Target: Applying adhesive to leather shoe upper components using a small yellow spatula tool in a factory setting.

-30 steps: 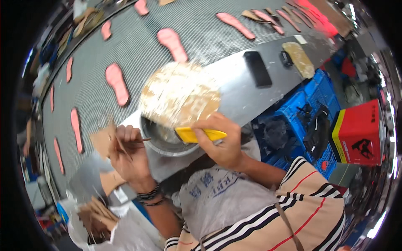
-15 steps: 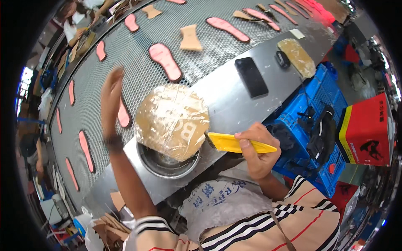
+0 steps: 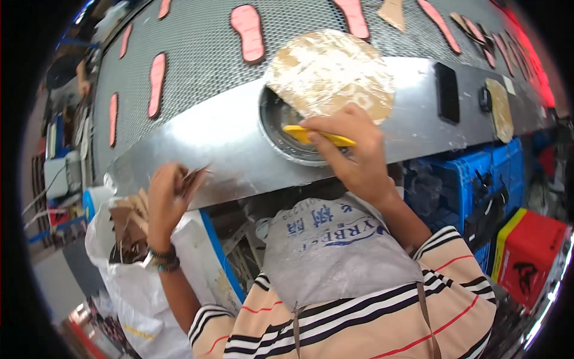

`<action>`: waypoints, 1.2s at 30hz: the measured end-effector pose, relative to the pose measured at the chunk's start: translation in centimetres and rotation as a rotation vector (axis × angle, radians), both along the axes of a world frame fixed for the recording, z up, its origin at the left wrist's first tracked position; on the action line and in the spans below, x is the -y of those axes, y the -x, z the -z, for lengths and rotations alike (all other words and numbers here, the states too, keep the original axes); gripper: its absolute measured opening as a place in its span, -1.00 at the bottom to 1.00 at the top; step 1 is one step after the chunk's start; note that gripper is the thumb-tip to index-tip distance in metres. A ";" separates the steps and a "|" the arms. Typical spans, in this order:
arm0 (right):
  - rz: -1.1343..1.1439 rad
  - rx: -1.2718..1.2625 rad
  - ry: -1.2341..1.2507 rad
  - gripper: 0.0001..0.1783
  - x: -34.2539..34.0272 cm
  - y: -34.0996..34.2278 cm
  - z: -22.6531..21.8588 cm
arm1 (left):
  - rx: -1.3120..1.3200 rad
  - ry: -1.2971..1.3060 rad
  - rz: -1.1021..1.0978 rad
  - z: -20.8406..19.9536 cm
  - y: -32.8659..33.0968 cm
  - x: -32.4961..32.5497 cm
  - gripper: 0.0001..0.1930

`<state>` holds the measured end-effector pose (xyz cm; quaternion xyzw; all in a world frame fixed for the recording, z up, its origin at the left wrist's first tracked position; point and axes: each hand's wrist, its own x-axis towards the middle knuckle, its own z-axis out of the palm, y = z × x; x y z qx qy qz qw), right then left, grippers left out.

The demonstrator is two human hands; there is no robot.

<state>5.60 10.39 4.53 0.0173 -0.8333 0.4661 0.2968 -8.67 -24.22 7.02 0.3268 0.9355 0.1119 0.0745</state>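
Observation:
My right hand [image 3: 356,146] grips a yellow-handled brush [image 3: 293,133], its bristle end down inside a round metal pot [image 3: 266,128]. A tape-wrapped cardboard disc [image 3: 335,75] covers the far right part of the pot's mouth. Over the table's front left edge, my left hand [image 3: 166,194] pinches a thin brown piece [image 3: 192,182], bent and slightly blurred; its exact kind cannot be made out. Below that hand is a white sack [image 3: 128,293] holding similar brown pieces [image 3: 127,224].
Pink insoles [image 3: 248,33] are spread on the mesh surface [image 3: 200,66] beyond the metal table strip [image 3: 209,137]. A black phone [image 3: 446,93] and a tape-wrapped slab [image 3: 498,110] lie to the right. Blue crates [image 3: 451,179] and a red box [image 3: 532,254] stand lower right.
My left hand has come from over the mesh down to the sack and now holds a brown piece. The brush has gone into the pot. The view has shifted left.

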 end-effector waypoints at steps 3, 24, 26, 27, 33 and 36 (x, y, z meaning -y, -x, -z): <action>0.034 0.041 -0.127 -0.84 0.1 0.6 0.8 | 0.295 -0.297 -0.004 -3.3 -2.3 -1.1 -0.76; 0.103 0.537 0.732 -0.69 -2.4 -7.2 2.3 | 1.195 -0.722 -0.281 3.9 4.8 -11.5 -0.71; 0.079 0.744 0.819 -0.64 -2.4 -7.2 5.4 | 1.221 -0.644 -0.252 3.4 5.4 -13.6 -0.72; 0.076 0.693 0.899 -0.64 -1.9 -6.7 5.8 | 1.233 -0.598 -0.253 3.1 5.4 -13.9 -0.73; 0.209 0.517 1.123 -0.69 -2.7 -6.8 5.8 | 1.239 -0.484 -0.167 2.7 5.5 -16.1 -0.71; 0.145 0.663 0.892 -0.64 -6.2 -9.9 6.2 | 1.279 -0.414 -0.020 1.8 3.7 -18.3 -0.68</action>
